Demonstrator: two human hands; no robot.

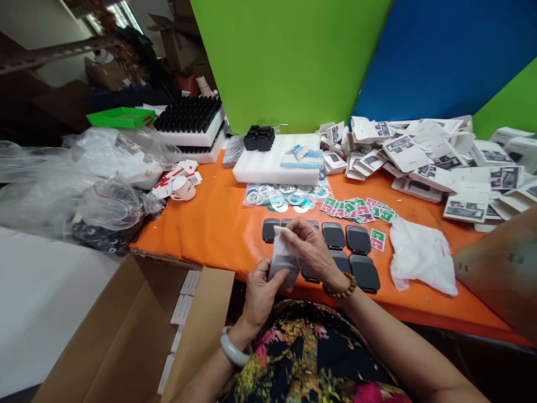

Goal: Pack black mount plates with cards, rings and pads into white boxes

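A frosted plastic sleeve (285, 263) with a dark flat piece showing through it is between my two hands, above the front edge of the table. My left hand (260, 291) grips its lower part, thumb on top. The fingers of my right hand (312, 249) pinch the sleeve's upper edge. Around and behind my hands lie several flat black square devices in two rows, such as the black device (364, 272) at the right end of the near row. My right forearm passes close to them, and some are partly hidden by my hands.
A stack of white plastic sleeves (422, 254) lies at right, near green and pink cards (348, 208). Many small white boxes (436, 159) are heaped behind. A white foam block (274, 168) stands at the back. An open carton (121, 336) is at lower left.
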